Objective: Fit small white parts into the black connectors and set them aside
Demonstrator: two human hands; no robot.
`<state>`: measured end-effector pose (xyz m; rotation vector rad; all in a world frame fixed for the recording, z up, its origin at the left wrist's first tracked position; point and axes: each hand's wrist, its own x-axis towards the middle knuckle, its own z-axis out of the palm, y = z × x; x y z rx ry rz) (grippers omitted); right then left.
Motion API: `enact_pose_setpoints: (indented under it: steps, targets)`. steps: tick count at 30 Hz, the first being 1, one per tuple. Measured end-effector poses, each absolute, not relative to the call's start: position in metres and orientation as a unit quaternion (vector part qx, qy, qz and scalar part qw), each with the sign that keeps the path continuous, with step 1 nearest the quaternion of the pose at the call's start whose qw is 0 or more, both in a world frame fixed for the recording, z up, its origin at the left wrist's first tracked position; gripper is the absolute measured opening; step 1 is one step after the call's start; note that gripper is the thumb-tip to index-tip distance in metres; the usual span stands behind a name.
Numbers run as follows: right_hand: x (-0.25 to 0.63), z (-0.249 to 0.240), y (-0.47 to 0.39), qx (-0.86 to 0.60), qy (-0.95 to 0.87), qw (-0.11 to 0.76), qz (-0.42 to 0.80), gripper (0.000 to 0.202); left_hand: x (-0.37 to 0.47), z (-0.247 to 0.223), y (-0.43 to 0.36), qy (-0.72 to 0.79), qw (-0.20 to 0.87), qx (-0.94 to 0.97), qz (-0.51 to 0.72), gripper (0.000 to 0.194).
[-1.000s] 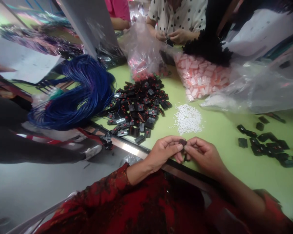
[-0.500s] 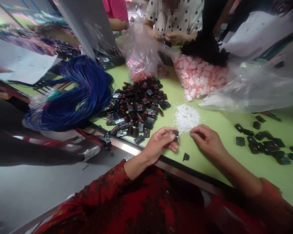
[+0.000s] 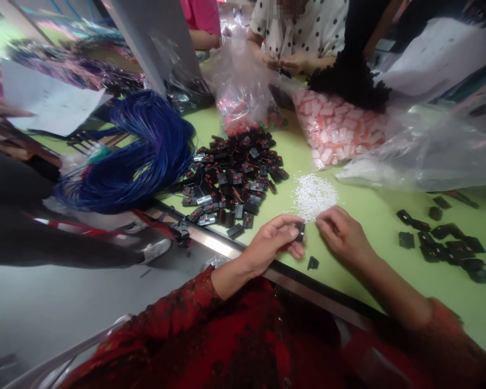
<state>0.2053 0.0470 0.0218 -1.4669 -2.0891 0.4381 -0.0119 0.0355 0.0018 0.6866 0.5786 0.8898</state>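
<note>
Between the thumb and fingers of my left hand (image 3: pixel 276 239) is a small black connector housing (image 3: pixel 301 231), held above the table near its front edge. My right hand (image 3: pixel 342 233) is pinched closed at the near right edge of a heap of small white pieces (image 3: pixel 315 193); whatever its fingertips hold is too small to make out. A single black part (image 3: pixel 313 263) lies on the green tabletop below and between my hands. To the left of the heap spreads a large pile of black connector housings (image 3: pixel 230 183), several with red marks.
Blue wire bundles (image 3: pixel 146 156) lie at the left table edge. Behind the heap stand a bag of pinkish-white parts (image 3: pixel 340 127) and another clear bag (image 3: pixel 243 86). Several black pieces (image 3: pixel 449 237) lie at right. Across the table a person in a dotted shirt (image 3: pixel 311 32) handles something small.
The whole view has shifted slightly, so things appear a little further right. My right fingertips are closer to the connector housing in my left hand.
</note>
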Motion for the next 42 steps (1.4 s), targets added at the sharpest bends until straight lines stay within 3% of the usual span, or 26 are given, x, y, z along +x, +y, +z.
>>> enact_pose_setpoints:
  steps: [3, 6, 23, 31, 42]
  targets:
    - [0.192, 0.035, 0.032, -0.53, -0.689, 0.364, 0.334, 0.013, -0.011, 0.001, 0.035, 0.267, 0.802, 0.329, 0.42, 0.037]
    - [0.18, 0.043, 0.02, -0.524, -0.637, 0.39, 0.41, 0.012, -0.01, 0.002, 0.034, 0.273, 0.795, 0.337, 0.424, 0.038]
    - [0.172, 0.04, 0.011, -0.519, -0.731, 0.374, 0.237, 0.009, -0.006, 0.004, 0.025, 0.299, 0.717, 0.433, 0.457, 0.041]
    - [0.173, 0.042, 0.017, -0.541, -0.547, 0.39, 0.506, 0.027, -0.009, 0.006, 0.025, 0.282, 0.734, 0.438, 0.436, 0.044]
    - [0.18, 0.047, 0.017, -0.555, -0.494, 0.375, 0.555, 0.027, -0.008, 0.002, 0.024, 0.26, 0.744, 0.433, 0.437, 0.041]
